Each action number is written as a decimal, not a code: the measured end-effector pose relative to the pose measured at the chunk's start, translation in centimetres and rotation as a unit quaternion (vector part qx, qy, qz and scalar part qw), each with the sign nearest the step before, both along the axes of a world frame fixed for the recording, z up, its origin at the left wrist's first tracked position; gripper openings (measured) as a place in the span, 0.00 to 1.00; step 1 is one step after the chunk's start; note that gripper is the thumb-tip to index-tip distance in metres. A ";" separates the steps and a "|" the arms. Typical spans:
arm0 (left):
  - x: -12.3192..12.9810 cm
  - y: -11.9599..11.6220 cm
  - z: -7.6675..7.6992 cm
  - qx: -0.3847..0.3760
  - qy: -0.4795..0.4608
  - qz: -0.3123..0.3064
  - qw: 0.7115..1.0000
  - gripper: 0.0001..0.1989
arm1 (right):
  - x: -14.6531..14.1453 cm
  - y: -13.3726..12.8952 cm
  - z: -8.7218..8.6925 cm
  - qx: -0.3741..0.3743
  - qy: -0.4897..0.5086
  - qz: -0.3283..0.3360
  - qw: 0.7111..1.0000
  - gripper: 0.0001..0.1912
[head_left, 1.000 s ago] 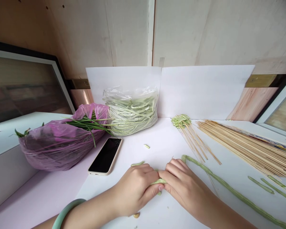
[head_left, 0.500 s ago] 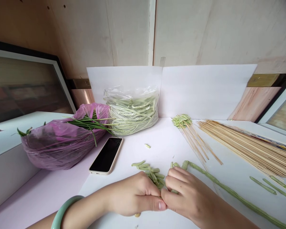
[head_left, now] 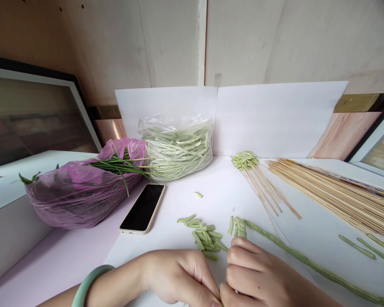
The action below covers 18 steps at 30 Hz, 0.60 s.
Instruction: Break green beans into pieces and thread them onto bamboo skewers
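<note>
My left hand (head_left: 182, 275), with a pale green bangle (head_left: 91, 281) on the wrist, is closed in a pinch at the lower edge. My right hand (head_left: 259, 273) is curled against it, fingertips meeting. Only a sliver of green bean shows between them; the rest is hidden by the fingers. A long bean (head_left: 294, 247) stretches from the right edge to a folded end (head_left: 241, 228) just above my right knuckles. Just beyond my left hand lies a small heap of short bean pieces (head_left: 208, 236), with one loose piece (head_left: 231, 225) beside the fold.
A phone (head_left: 143, 209) lies left of the heap. Behind it stand a purple bag (head_left: 83, 204) of greens and a clear bag (head_left: 179, 149) of long beans. Skewered beans (head_left: 245, 159) and many bare bamboo skewers (head_left: 333, 192) are at right, near loose bean lengths (head_left: 357, 246).
Both hands have moved down towards the lower edge, still pinched together. More of the bean heap and the folded end of the long bean now shows. The view has shifted slightly.
</note>
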<state>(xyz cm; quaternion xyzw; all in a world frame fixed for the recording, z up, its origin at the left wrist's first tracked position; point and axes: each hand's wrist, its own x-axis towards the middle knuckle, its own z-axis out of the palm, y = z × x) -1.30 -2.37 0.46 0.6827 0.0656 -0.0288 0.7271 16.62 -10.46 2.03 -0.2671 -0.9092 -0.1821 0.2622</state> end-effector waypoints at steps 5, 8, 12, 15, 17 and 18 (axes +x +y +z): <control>0.0 -0.1 -0.3 -0.035 0.015 0.013 0.999 0.28 | 0.1 0.4 0.2 0.007 0.016 0.004 1.000 0.17; 0.2 -0.3 -0.1 -0.083 0.035 0.050 0.995 0.26 | 0.3 0.4 0.5 -0.010 0.026 0.008 1.000 0.18; 0.6 -0.4 0.3 -0.136 0.027 0.047 0.989 0.26 | 0.3 0.5 1.1 -0.035 0.038 0.022 0.998 0.21; 0.7 -0.3 0.4 -0.139 0.022 0.018 0.990 0.24 | 0.0 0.5 1.3 -0.047 0.037 0.030 0.998 0.21; 0.7 -0.3 0.6 -0.138 0.024 0.016 0.990 0.20 | -0.2 0.5 1.5 -0.053 0.040 0.031 0.997 0.22; 0.6 -0.4 0.6 -0.137 0.024 0.019 0.990 0.19 | -0.2 0.5 1.5 -0.056 0.038 0.032 0.997 0.23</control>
